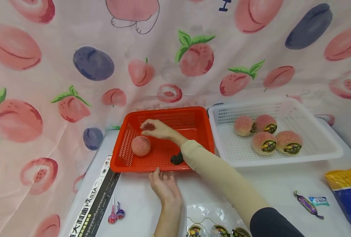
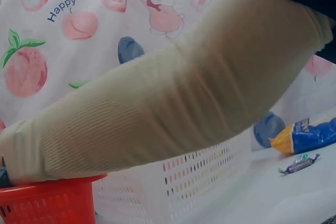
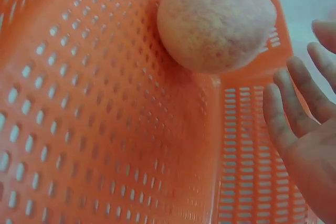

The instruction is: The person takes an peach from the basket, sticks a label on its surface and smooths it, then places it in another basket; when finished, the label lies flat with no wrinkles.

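A peach (image 1: 141, 146) lies at the left end of the red perforated basket (image 1: 175, 169). Just above and to the right of it is my right hand (image 1: 157, 129), reaching over the basket with loosely bent fingers and nothing visible in them. My left hand (image 1: 165, 188) is at the basket's front rim, palm up, its fingertips against the rim. In the right wrist view the peach (image 3: 215, 22) sits in the basket corner, and relaxed fingers (image 3: 296, 103) show beside the basket wall. The left wrist view holds mostly the right sleeve (image 2: 173, 103).
Right of the red basket stands a white basket (image 1: 231, 158) with several stickered peaches (image 1: 264, 143). In front lie round stickers (image 1: 196, 230) in clear plastic. A long pasta box (image 1: 95, 200) and lollipops (image 1: 113, 217) lie left; wrapped candies (image 1: 308, 204) and a blue-yellow bag (image 1: 348, 197) right.
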The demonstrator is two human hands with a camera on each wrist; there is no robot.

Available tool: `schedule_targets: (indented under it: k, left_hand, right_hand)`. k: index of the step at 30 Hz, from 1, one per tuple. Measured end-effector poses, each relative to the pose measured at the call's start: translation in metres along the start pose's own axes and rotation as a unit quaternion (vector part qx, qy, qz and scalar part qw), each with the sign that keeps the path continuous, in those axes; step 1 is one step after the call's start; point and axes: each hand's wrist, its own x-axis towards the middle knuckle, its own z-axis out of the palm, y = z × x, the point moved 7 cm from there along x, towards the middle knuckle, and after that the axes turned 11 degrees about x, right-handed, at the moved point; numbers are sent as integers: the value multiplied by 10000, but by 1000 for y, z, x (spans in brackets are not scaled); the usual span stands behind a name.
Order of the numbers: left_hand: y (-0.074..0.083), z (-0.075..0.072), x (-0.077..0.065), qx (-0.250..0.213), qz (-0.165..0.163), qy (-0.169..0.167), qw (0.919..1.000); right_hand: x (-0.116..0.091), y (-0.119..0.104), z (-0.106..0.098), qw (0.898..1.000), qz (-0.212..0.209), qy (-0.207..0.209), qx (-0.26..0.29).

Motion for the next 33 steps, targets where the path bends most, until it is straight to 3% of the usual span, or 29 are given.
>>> schedule_targets:
  k: [8,14,19,33]
  left_hand:
    - [0,-2,2,42,-75,47,10000]
    - [0,-1,2,23,-66,-34,10000]
    - [1,-2,3,-10,-16,-28,10000]
    - [1,-1,2,146,-25,-153,9998]
  right_hand:
    - [23,34,27,9962,270,-791,-261]
    - [27,52,34,9924,620,-1003,-343]
    - [27,56,43,9885,696,-1311,-305]
    - [29,54,44,9873,711,-1367,-396]
